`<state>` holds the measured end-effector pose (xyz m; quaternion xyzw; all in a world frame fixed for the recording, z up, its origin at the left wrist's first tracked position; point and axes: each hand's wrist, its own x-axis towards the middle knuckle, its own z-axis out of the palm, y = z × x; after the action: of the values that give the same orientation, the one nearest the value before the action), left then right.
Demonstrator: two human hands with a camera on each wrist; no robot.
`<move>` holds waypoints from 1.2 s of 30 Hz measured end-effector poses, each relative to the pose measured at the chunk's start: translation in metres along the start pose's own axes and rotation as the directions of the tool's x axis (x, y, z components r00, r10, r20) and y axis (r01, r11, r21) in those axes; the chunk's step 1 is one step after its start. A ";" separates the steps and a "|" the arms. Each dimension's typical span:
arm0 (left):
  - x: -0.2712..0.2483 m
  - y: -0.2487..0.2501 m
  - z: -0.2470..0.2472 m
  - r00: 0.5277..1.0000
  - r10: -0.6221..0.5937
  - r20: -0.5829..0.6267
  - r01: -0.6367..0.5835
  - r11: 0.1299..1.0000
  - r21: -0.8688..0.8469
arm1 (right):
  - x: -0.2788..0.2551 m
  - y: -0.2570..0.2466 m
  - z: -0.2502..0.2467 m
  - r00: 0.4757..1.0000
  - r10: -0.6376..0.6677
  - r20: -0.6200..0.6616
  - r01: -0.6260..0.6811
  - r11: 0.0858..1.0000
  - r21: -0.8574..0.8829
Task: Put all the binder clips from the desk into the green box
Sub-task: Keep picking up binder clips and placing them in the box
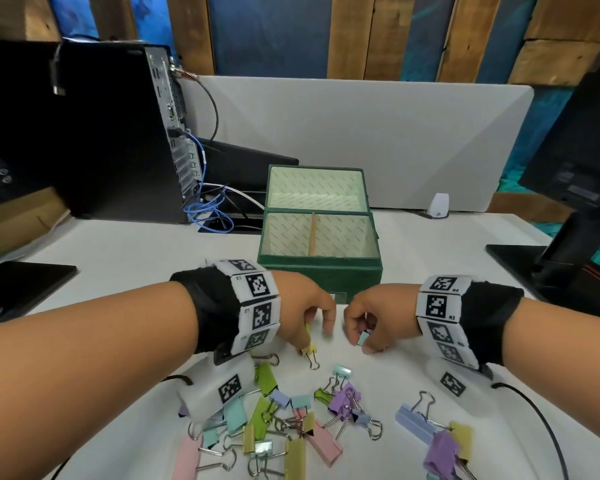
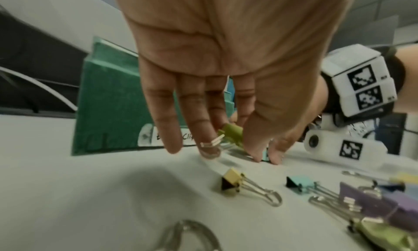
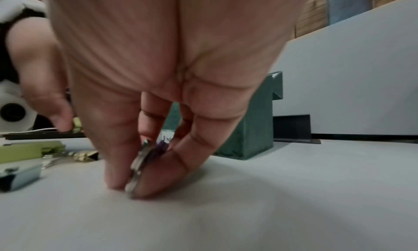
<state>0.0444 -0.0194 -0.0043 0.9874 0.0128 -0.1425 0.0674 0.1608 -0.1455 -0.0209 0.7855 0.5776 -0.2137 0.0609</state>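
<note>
Both hands low by green box point(image 1: 321, 268): left hand point(image 1: 303, 308) pinching green clip point(image 2: 230, 131), right hand point(image 1: 371, 315) pinching teal clip point(image 1: 363, 339).

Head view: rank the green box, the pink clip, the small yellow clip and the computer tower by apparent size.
1. Computer tower
2. Green box
3. Pink clip
4. Small yellow clip
The pink clip lies nearer the camera, but clearly looks bigger.

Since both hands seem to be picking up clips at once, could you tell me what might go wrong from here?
1. The right hand pinches a teal clip at its fingertips; that hold looks slight and it could slip on the way to the green box.
2. The left hand holds a green clip near a yellow clip, which it might knock.
</note>
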 end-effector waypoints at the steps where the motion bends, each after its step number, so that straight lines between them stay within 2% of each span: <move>1: 0.003 0.004 -0.002 0.999 0.021 0.035 -0.022 0.999 0.034 | -0.001 0.003 -0.001 1.000 0.014 -0.002 -0.014 1.000 0.010; 5: 0.014 0.011 0.002 0.984 0.033 0.173 -0.062 0.985 0.163 | -0.011 0.010 -0.014 0.998 0.029 -0.055 -0.025 0.997 0.076; 8: 0.017 0.011 0.009 0.987 0.042 0.156 -0.070 0.982 0.175 | -0.019 0.007 -0.039 0.973 0.022 -0.231 0.011 0.990 0.141; 9: 0.017 0.011 0.010 0.987 0.044 0.153 -0.072 0.982 0.177 | -0.020 0.006 -0.049 0.947 0.036 -0.319 0.019 0.986 0.168; 11: 0.017 0.012 0.011 0.987 0.045 0.152 -0.074 0.979 0.192 | -0.018 0.005 -0.067 0.862 0.066 -0.503 0.044 0.978 0.203; 13: 0.017 0.012 0.011 0.988 0.046 0.145 -0.075 0.978 0.196 | -0.010 0.003 -0.077 0.788 0.077 -0.611 0.046 0.982 0.183; 15: 0.018 0.011 0.011 0.987 0.054 0.148 -0.083 0.978 0.191 | 0.001 0.004 -0.078 0.768 0.091 -0.634 0.025 0.985 0.171; 19: 0.018 0.010 0.014 0.989 0.058 0.135 -0.084 0.977 0.196 | 0.010 0.010 -0.065 0.782 0.117 -0.612 0.055 0.965 0.255; 22: 0.016 0.006 0.009 0.992 0.060 0.108 -0.078 0.983 0.169 | -0.001 0.014 -0.052 0.772 0.053 -0.634 0.104 0.973 0.208; 23: 0.014 0.003 0.003 0.996 0.056 0.065 -0.066 0.986 0.151 | -0.008 0.014 -0.048 0.789 0.015 -0.614 0.113 0.979 0.169; 25: 0.012 -0.003 -0.014 0.997 0.036 -0.065 -0.028 0.993 0.113 | -0.020 0.014 -0.038 0.872 -0.044 -0.488 0.125 0.983 0.135; 27: 0.015 -0.010 -0.034 0.971 -0.009 -0.241 0.020 0.999 0.043 | -0.028 0.009 -0.029 0.960 -0.086 -0.267 0.120 0.986 0.114; 28: 0.018 -0.012 -0.045 0.946 -0.042 -0.323 0.040 0.999 -0.012 | -0.029 0.006 -0.024 0.981 -0.104 -0.163 0.120 0.989 0.091; 30: 0.026 -0.013 -0.063 0.890 -0.085 -0.447 0.044 0.994 -0.101 | -0.028 0.000 -0.016 0.991 -0.127 -0.033 0.129 0.990 0.050; 32: 0.037 -0.013 -0.073 0.856 -0.094 -0.509 0.031 0.991 -0.130 | -0.026 -0.008 -0.011 0.989 -0.145 0.023 0.144 0.989 0.018; 34: 0.046 -0.013 -0.077 0.848 -0.109 -0.518 0.042 0.989 -0.139 | -0.024 -0.015 -0.009 0.984 -0.166 0.059 0.167 0.986 -0.011; 36: 0.052 -0.015 -0.074 0.861 -0.132 -0.490 0.060 0.985 -0.160 | -0.021 -0.020 -0.009 0.977 -0.197 0.083 0.201 0.979 -0.036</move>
<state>0.1148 0.0062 0.0495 0.9816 0.0888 0.1157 0.1234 0.1390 -0.1546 -0.0009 0.7132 0.6550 -0.2369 0.0792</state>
